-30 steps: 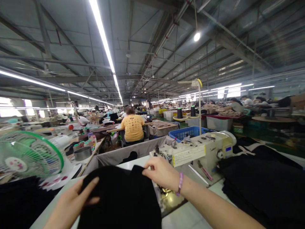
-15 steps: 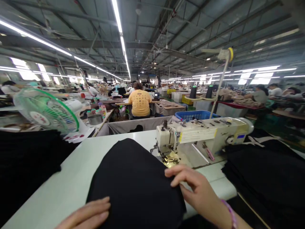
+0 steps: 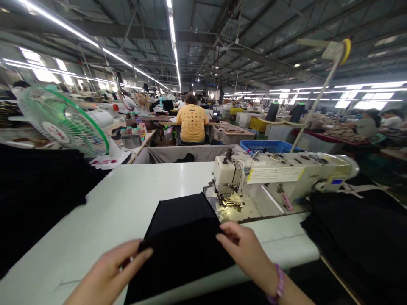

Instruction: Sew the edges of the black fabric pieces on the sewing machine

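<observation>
A piece of black fabric [image 3: 186,231] lies over the front edge of the pale table, just left of the sewing machine [image 3: 232,178]. My left hand [image 3: 116,264] pinches its left edge between thumb and fingers. On the opposite edge, my right hand [image 3: 243,245] has the cloth between thumb and fingertips, close to the machine's needle area. A beaded purple bracelet [image 3: 280,284] circles my right wrist. The fabric's near part drops below the table edge.
Black fabric stacks sit at left [image 3: 38,203] and right [image 3: 359,237]. A green-rimmed fan [image 3: 63,123] stands at the back left. Pink-handled snips [image 3: 285,198] and a white stick [image 3: 272,199] lie by the machine. Beyond are a blue basket [image 3: 270,146] and a person in yellow [image 3: 192,123].
The fabric has been drawn toward me, and its rounded far end no longer shows. My left hand has gone from lying flat on it to pinching its edge. The view has shifted slightly.
</observation>
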A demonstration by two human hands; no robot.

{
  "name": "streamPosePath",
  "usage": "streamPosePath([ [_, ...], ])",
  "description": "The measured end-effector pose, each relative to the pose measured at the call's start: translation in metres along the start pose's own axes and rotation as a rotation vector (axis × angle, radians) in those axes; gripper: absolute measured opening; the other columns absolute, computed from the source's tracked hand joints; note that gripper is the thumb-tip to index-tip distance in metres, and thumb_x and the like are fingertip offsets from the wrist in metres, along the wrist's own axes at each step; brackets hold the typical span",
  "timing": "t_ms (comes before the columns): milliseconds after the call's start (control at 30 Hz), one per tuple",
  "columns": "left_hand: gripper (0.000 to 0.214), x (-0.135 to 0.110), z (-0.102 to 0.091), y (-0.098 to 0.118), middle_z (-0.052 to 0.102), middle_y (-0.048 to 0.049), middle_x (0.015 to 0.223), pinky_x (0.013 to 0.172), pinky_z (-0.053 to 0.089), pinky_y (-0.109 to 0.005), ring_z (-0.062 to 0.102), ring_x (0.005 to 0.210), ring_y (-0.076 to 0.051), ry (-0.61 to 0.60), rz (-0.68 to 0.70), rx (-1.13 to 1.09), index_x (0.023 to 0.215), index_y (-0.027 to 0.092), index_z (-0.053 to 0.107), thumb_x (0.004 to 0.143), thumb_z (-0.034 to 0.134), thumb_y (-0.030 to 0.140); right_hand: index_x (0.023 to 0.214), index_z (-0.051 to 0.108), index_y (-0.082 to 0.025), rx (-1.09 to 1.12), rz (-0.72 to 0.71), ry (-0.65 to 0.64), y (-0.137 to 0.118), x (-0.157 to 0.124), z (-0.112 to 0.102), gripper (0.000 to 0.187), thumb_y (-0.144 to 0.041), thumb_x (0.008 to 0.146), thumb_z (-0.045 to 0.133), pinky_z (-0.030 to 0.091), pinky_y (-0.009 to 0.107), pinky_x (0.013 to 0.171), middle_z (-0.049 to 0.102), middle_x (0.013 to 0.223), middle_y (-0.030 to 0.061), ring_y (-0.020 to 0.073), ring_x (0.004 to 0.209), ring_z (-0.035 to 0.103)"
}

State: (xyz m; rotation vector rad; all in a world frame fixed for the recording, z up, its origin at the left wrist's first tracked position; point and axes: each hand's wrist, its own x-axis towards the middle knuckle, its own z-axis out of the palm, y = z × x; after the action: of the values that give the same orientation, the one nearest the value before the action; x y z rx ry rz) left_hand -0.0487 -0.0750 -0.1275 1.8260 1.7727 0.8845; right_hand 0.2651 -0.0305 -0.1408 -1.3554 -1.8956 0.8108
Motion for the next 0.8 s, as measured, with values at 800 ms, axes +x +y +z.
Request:
streamPosePath([
  [800, 0.024, 0.026, 0.011, 0.02, 0.059, -0.0099, 0.126, 0.09, 0.052, -0.034, 0.064, 0.104, -0.026, -0.072, -0.08, -0.551, 0.087, 0.021, 0.069, 0.074, 0.072, 0.041, 0.11, 0.067, -0.017, 0.468, 0.041, 0.118, 0.022, 0.013, 0.019, 0.032, -0.029, 0.08, 0.062, 0.055, 0.033, 0.09, 0.071, 0.111, 0.0098, 0.0237, 0.105, 0.067],
])
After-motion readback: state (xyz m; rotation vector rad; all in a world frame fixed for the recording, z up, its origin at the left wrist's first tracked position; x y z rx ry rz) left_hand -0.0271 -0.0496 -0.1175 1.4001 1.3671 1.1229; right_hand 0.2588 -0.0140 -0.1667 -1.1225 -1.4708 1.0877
